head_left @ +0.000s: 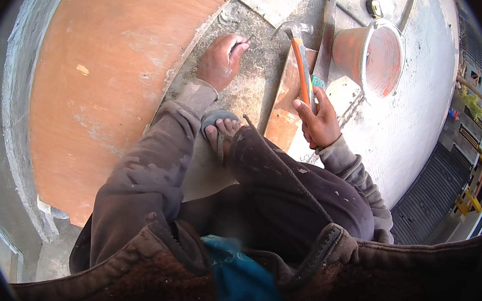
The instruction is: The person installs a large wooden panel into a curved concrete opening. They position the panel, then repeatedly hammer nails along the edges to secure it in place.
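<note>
My left hand (223, 62) is closed over the rough concrete floor, beside the edge of a plywood sheet. Between its thumb and forefinger pokes out a thin dark nail (250, 38), mostly hidden by the fingers. In my right hand (323, 122) is a claw hammer (302, 65) with an orange and grey handle, gripped low on the handle. The hammer's metal head points away from me, above a narrow wooden board (285, 100) and to the right of my left hand.
A large orange-brown plywood sheet (105, 72) fills the left side. At the far right stands a paint-stained bucket (348, 52), tilted in view, with a tape measure (373, 7) beyond it. A long dark strip (326, 38) lies left of the bucket. My sandalled foot (220, 131) is close by.
</note>
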A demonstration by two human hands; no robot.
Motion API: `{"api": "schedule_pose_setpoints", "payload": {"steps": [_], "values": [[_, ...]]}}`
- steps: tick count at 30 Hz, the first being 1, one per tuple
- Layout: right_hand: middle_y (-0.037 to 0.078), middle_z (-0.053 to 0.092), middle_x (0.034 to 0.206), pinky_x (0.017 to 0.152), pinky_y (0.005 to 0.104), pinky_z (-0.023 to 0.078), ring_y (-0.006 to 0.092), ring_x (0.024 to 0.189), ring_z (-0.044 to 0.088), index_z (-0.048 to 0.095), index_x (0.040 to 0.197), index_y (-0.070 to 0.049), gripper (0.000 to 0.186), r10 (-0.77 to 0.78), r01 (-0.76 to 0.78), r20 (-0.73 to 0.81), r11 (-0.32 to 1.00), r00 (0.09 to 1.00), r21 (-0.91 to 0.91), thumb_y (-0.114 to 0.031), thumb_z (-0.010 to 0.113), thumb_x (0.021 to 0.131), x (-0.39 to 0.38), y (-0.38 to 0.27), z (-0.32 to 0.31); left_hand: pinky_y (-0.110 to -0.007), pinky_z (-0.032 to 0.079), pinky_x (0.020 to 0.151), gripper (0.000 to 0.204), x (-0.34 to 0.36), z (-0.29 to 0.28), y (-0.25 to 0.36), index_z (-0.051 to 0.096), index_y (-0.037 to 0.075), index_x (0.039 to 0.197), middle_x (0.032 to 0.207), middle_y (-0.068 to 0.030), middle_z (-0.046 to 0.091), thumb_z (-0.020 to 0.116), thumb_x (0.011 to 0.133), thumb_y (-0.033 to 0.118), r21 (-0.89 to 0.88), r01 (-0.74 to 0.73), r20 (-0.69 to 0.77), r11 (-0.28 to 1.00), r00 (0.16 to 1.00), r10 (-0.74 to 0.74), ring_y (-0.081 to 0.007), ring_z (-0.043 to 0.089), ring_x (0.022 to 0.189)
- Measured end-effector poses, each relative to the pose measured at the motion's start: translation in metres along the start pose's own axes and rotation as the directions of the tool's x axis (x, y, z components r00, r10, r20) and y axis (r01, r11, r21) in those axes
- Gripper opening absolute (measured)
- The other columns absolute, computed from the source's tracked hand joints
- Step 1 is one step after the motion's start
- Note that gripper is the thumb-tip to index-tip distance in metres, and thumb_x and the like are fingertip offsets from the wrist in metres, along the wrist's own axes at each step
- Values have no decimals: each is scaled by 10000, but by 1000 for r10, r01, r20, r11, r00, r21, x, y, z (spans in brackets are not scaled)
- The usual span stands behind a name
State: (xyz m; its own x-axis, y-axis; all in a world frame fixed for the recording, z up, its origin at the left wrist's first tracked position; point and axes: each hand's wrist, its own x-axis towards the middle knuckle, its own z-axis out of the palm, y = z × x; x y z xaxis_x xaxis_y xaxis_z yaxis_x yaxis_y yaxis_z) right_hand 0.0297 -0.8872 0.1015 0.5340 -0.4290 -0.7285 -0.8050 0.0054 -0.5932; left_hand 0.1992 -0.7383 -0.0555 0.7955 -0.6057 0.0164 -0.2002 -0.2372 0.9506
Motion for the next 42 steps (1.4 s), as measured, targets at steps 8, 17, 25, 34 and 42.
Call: {"api": "schedule_pose_setpoints", "payload": {"steps": [8, 17, 25, 34, 42], "values": [[29, 519, 765, 596, 238, 433, 93, 609, 495, 534, 1164, -42, 294, -241, 245, 73, 829, 968, -502, -282, 584, 1001, 12, 21, -20, -352, 520, 811, 217, 83, -31, -58, 721, 71, 980, 921, -93, 726, 633, 939, 264, 232, -19, -324, 972, 941, 96, -244, 676, 889], [96, 573, 747, 614, 345, 480, 210, 631, 594, 506, 1254, -17, 365, -630, 537, 87, 572, 771, -621, -309, 509, 1035, 29, -64, -17, -396, 489, 784, 192, 86, -18, -72, 722, 97, 909, 860, -78, 716, 678, 895, 283, 379, -1, -399, 926, 902, 164, -282, 657, 803], [158, 599, 780, 594, 367, 487, 277, 635, 636, 508, 1209, -14, 366, -615, 538, 150, 514, 774, -668, -336, 516, 1034, 54, -102, 0, -396, 483, 841, 192, 85, -16, -66, 726, 95, 899, 940, -57, 711, 667, 899, 278, 407, -51, -403, 912, 886, 229, -265, 640, 907], [169, 602, 658, 531, 403, 492, 330, 562, 648, 505, 1170, -4, 336, -548, 558, 324, 336, 771, -759, -310, 520, 1032, 99, -105, 2, -480, 445, 907, 171, 93, -19, -64, 663, 100, 928, 1005, -108, 651, 585, 895, 248, 372, -14, -325, 928, 935, 144, -319, 588, 999], [116, 591, 628, 479, 382, 485, 271, 513, 634, 484, 1195, -3, 365, -731, 645, 281, 274, 622, -714, -331, 509, 1038, 88, -144, 15, -391, 480, 868, 191, 85, -22, -58, 711, 58, 867, 976, -46, 679, 653, 904, 236, 451, -46, -365, 892, 902, 231, -268, 619, 946]]}}
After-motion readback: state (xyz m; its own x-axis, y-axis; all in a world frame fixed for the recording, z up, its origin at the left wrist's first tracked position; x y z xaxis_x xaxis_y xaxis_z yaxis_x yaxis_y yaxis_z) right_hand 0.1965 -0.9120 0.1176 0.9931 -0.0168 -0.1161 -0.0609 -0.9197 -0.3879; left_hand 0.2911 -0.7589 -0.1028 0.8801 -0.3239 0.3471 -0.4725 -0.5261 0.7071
